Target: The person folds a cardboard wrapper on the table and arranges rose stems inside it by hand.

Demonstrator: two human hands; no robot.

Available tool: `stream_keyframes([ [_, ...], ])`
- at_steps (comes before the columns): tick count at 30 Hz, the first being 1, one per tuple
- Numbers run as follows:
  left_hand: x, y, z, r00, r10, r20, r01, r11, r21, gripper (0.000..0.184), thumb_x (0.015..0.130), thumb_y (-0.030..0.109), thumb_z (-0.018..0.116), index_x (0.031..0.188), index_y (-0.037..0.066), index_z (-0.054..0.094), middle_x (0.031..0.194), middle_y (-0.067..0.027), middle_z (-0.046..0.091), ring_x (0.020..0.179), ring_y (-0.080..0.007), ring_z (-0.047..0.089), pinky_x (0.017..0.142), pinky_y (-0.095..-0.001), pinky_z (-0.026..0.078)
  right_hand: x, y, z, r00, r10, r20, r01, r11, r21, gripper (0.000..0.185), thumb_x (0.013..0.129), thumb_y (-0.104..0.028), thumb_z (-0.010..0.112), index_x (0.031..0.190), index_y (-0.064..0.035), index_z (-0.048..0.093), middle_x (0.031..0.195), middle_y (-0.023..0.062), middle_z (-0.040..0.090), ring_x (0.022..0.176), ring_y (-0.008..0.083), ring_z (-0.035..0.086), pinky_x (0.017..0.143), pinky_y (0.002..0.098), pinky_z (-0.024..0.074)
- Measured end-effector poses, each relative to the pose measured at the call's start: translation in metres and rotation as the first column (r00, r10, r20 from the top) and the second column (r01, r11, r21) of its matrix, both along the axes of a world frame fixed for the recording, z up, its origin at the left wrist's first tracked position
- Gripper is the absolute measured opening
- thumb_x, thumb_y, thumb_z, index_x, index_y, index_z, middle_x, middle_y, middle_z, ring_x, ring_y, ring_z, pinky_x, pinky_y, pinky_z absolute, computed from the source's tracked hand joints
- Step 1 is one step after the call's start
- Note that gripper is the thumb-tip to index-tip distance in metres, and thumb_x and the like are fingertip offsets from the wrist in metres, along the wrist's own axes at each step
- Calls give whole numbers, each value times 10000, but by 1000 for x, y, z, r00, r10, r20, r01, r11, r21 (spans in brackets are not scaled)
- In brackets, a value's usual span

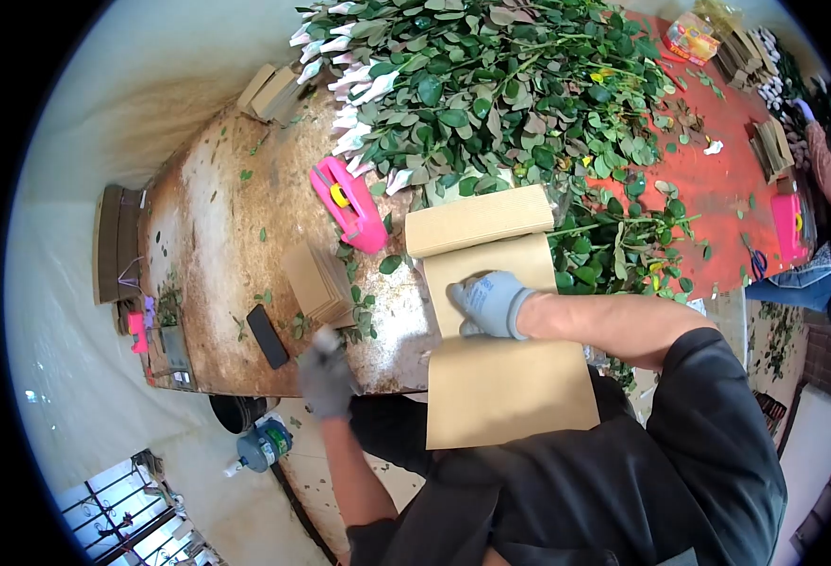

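One hand (491,304), the right, rests palm-down on cardboard (496,258).

My right hand (496,304), grey-gloved, is just off centre towards 3 o'clock, fingers and thumb parted and pointing towards 9. My bare right forearm (595,323) leads back to a short black sleeve. My left hand (326,379), also gloved, sits between 7 and 8 o'clock, too blurred for me to read its fingers; the left forearm (354,476) slants towards 11.
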State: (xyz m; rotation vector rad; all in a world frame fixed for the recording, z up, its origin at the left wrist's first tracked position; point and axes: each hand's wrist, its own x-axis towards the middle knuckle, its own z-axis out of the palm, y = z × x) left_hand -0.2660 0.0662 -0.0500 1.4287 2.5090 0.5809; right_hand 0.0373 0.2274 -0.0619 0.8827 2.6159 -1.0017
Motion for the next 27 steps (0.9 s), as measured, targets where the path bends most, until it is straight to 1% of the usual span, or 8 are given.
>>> stream_keyframes([
  [2,-40,-61,13,956,283,-80,-288,956,-54,372,898,355,717,973,-9,725,858,-215,725,855,-398,707,788,-494,534,0,-1,-3,1000,1,-8,-1,1000,12,459,832,-360,754,1096,-11,617,1011,216,725,988,402,700,869,478,552],
  [4,-94,-141,-3,927,158,-341,-343,724,-598,385,875,357,723,1075,27,722,978,-229,723,971,-395,705,857,-505,528,1,-1,-6,1000,15,-17,-15,1000,27,458,830,-361,756,1093,-11,619,1006,215,726,984,402,701,865,477,553],
  [9,-92,-194,3,884,159,-439,-396,752,-527,462,824,379,765,1134,39,716,1155,-211,703,1090,-389,670,942,-461,520,1,-1,6,999,32,11,-33,999,23,459,831,-370,757,1089,-13,629,1003,215,731,979,403,705,855,479,559],
  [13,-13,-66,52,996,-88,-11,85,983,-161,326,874,210,763,1148,37,719,1095,-188,706,980,-361,687,869,-430,547,0,-3,3,999,33,15,-34,997,70,463,836,-374,752,1096,-12,628,1011,215,732,985,405,707,853,481,559],
  [16,75,18,76,718,-695,-38,683,695,224,332,856,208,781,1136,44,711,1015,-164,686,920,-376,667,819,-433,542,1,-6,1,1000,24,-4,-23,993,115,467,833,-381,756,1096,-16,630,1014,208,736,988,404,711,852,482,561],
  [17,109,38,96,668,-725,168,712,688,140,348,816,162,759,1120,-2,718,1086,-163,710,1004,-365,677,882,-436,541,1,-6,3,999,36,7,-37,993,110,438,845,-363,737,1100,-23,634,1014,205,738,983,400,715,849,479,563],
  [22,174,57,43,446,-895,-14,839,423,-344,251,896,315,696,969,75,684,986,-120,696,974,-317,676,838,-431,525,-1,-6,-15,1000,17,-10,-15,990,137,332,876,-292,666,1093,-42,642,1010,197,744,968,381,727,837,463,570],
  [27,181,35,12,493,-841,-223,804,538,-253,136,896,261,652,891,128,623,871,-64,620,859,-261,632,766,-419,489,-1,-8,-15,999,26,-20,-22,982,186,245,893,-222,626,1065,-48,636,1012,199,742,961,376,728,831,465,569],
])
